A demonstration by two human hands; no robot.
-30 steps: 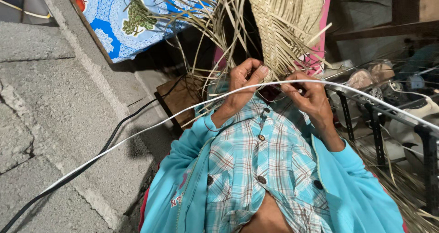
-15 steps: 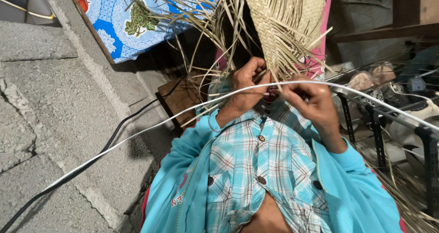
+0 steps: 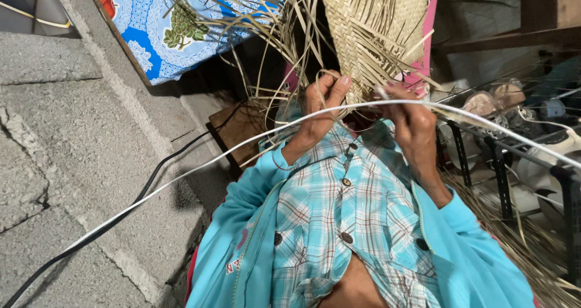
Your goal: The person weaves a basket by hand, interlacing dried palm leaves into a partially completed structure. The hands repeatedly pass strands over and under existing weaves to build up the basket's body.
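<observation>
The woven straw mat (image 3: pixel 375 29) is held at the upper centre of the frame, its long axis running upward from both hands. Loose strands at its lower edge are pinched by the left hand (image 3: pixel 324 105) and right hand (image 3: pixel 411 120), equally near.

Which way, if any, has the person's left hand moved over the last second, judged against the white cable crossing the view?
Yes. The left hand has risen slightly: its fingertips now sit further above the white cable, up against the woven straw piece.
</observation>
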